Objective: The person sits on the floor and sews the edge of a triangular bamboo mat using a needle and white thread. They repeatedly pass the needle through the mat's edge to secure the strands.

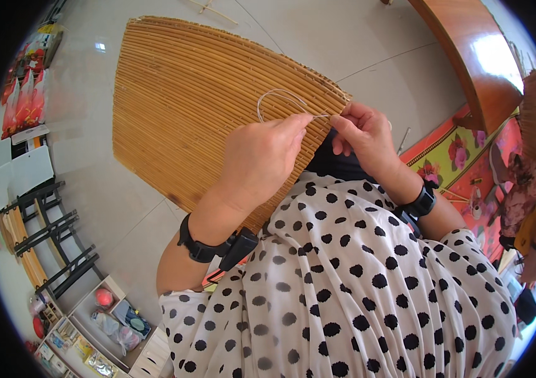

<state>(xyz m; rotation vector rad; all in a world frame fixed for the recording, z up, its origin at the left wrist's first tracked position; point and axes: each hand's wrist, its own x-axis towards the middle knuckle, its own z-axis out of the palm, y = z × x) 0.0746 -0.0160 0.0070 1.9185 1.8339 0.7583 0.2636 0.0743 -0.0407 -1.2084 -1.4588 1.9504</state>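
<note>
A mat of thin brown bamboo slats (pixel 186 107) stretches out from my lap, its far right corner close to my fingers. My left hand (pixel 260 157) is closed in a pinch above the mat, with a pale thread (pixel 280 92) looping up from its fingertips. A short taut length of that thread runs across to my right hand (pixel 363 133), whose thumb and forefinger pinch it beside the mat's corner. Whether a needle is among the fingers is too small to make out.
A curved wooden furniture piece (pixel 457 57) stands at the upper right, by a floral red and yellow cloth (pixel 447 157). On the left are a black metal rack (pixel 60 239), an open drawer (pixel 95 309) of small goods and red packages (pixel 28 104). Pale tiles (pixel 85 138) cover the floor.
</note>
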